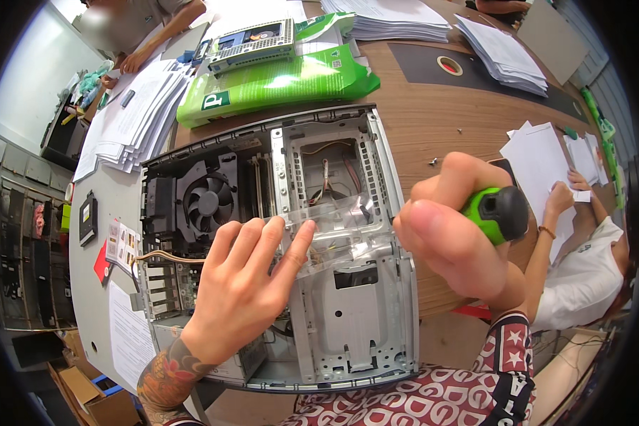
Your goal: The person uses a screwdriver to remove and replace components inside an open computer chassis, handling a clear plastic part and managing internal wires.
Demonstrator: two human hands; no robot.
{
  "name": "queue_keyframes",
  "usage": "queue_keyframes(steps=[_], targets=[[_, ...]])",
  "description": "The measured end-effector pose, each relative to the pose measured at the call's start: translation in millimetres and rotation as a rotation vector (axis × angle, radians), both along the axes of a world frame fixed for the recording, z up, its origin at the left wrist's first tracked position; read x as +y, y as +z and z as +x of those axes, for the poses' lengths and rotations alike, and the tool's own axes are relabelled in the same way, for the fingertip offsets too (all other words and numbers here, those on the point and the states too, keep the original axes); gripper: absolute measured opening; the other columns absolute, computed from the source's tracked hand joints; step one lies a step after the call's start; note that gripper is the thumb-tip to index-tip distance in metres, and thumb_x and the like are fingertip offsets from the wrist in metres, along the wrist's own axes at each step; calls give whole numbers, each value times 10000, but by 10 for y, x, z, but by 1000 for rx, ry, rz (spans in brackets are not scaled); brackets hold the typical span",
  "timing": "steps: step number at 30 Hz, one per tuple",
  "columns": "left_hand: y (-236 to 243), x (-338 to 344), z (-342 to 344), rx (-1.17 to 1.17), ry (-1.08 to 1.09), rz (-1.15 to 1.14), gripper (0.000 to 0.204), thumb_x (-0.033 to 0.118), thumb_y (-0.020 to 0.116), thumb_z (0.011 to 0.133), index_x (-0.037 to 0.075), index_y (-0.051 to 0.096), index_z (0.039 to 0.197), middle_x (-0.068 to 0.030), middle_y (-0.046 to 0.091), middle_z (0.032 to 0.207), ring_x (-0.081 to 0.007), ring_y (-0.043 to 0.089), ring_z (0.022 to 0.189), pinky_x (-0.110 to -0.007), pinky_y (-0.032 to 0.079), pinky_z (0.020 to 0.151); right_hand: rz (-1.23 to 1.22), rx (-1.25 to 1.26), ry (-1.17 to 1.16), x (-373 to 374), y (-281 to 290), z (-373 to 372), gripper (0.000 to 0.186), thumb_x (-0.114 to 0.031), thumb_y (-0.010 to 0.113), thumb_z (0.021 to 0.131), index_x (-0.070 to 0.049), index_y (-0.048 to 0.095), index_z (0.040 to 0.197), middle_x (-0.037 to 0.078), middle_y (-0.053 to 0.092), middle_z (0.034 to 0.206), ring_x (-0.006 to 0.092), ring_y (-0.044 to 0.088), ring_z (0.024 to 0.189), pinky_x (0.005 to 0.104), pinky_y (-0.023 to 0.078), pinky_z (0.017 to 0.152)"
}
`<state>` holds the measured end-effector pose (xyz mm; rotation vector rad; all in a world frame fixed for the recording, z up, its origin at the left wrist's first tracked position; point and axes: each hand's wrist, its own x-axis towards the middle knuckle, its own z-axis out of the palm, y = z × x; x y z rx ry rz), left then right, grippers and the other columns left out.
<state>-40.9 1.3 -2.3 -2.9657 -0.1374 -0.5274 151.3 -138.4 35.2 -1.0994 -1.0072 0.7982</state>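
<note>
An open grey desktop computer case (394, 305) lies flat on the wooden table, with a black fan (207, 202) and heatsink at its left and an empty metal drive bay at the right. My left hand (245, 284) rests on the case with fingers spread, its fingertips pressing a small clear plastic bag (344, 234) against the metal frame. My right hand (451, 234) is closed around a screwdriver with a green and black handle (500, 211), held above the case's right edge. The screwdriver's tip is hidden behind my fingers.
A green plastic package (277, 84) and a removed drive (252, 44) lie behind the case. Paper stacks (138, 113) sit at the left and far right. A person in white (582, 273) sits at the right handling papers; another person's arm (156, 35) is at the top left.
</note>
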Motion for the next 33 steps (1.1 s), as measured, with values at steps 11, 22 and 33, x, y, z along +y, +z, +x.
queue_keyframes(steps=[11, 22, 33], targets=[[2, -4, -2, -27, 2, 6, 428, 73, 708, 734, 62, 657, 1158, -129, 581, 1034, -280, 568, 899, -413, 458, 767, -2, -19, -42, 60, -89, 19, 249, -2, 597, 829, -48, 419, 660, 7, 427, 508, 63, 337, 437, 258, 276, 414], [6, 178, -33, -111, 21, 12, 446, 121, 727, 737, 82, 661, 1177, -105, 590, 1032, -260, 565, 893, -401, 445, 787, 265, -64, 105, 41, -30, 161, 229, 32, 557, 809, -53, 396, 669, 2, 395, 449, 94, 271, 327, 270, 217, 337], [60, 230, -70, -288, 64, 56, 428, 170, 762, 735, 103, 680, 1150, -87, 590, 1081, -244, 555, 920, -395, 436, 789, 317, -128, 100, -125, -5, 372, 126, -33, 479, 890, -52, 385, 809, -3, 421, 494, 65, 293, 329, 240, 234, 325]])
